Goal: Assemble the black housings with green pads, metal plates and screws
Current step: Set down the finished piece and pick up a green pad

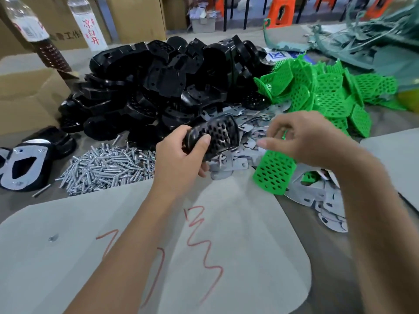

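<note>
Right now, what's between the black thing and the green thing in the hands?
In the head view, grey metal plates lie piled on the table behind the gap between the black housing and the green pad.

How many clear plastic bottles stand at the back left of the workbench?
2. One bottle stands at the far left edge, partly cut off by the frame; the other bottle, with red characters on its label, stands just right of it, before the cardboard boxes.

- Red characters "凉白开" are printed down the white label of a plastic bottle (87,26).
- Dark characters "工作" are seen on a cardboard box (65,36); remainder unreadable.
</note>
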### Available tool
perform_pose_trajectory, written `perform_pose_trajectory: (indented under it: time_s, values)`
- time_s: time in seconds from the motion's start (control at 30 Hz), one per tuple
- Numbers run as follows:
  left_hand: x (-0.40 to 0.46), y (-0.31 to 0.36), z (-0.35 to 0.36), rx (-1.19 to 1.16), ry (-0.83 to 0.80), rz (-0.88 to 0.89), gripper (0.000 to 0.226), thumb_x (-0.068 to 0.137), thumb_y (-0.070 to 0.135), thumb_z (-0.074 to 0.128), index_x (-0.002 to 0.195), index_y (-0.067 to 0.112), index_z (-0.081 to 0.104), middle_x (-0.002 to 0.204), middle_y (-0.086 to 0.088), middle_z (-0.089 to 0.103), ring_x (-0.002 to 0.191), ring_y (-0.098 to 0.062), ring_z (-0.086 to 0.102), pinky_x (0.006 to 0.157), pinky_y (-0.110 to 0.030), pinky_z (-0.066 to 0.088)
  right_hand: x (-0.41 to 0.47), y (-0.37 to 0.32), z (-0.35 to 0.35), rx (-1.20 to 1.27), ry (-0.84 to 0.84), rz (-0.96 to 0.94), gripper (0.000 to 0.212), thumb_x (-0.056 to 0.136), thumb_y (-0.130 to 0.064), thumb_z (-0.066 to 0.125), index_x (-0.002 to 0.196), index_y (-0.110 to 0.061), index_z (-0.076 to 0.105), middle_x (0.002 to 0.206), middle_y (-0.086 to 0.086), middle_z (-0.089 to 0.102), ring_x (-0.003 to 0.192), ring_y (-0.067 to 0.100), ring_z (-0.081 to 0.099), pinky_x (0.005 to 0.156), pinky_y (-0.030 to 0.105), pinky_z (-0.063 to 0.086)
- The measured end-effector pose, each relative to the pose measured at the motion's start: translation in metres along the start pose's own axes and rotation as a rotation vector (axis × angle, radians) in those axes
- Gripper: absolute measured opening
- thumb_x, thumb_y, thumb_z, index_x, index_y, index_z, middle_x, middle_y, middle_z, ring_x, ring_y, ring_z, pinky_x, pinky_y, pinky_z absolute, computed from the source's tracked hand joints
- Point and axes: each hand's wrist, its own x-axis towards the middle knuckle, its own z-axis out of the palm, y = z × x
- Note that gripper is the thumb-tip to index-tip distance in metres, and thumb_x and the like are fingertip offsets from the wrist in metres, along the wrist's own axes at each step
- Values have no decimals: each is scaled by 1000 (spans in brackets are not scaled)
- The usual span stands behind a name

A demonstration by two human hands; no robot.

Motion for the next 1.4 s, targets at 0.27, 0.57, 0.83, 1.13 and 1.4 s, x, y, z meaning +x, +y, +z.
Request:
perform_pose_trajectory:
  time_s: [0.27,0.57,0.83,1.13,1.4]
  values:
    - [0,-3,4,-97,56,-25,8,101,19,66,108,21,63,70,-5,69,49,-25,69,41,-22,45,-8,0,-3,-68,-213,21,60,61,-46,96,106,-27,61,106,-10,56,98,14,56,78,27,45]
    - [8,-4,-18,-98,187,71,15,102,19,55,114,27,62,85,-5,66,49,-26,63,43,-33,50,21,-55,38,839,27,-154,6,97,-17,74,99,-18,68,80,4,71,55,15,57,42,26,44]
    - [10,-11,-40,2,85,84,33,105,16,49,126,35,66,112,19,65,87,-19,72,60,-47,63,24,-63,89,1124,-68,-215,42,88,2,74,122,-18,62,103,10,74,69,27,69,57,30,57]
    - [10,-2,-45,-72,-55,-19,41,106,5,46,89,26,77,97,-2,64,65,-4,58,44,-25,50,22,-68,94,1148,-19,-301,40,87,7,74,117,-20,67,99,8,74,62,16,64,52,24,53]
    - [5,5,-44,-192,-118,-8,18,93,21,60,91,7,71,102,-26,61,77,-30,66,49,-35,56,19,-73,92,1128,-101,-349,43,87,14,69,119,-15,70,105,7,74,78,14,68,54,21,51]
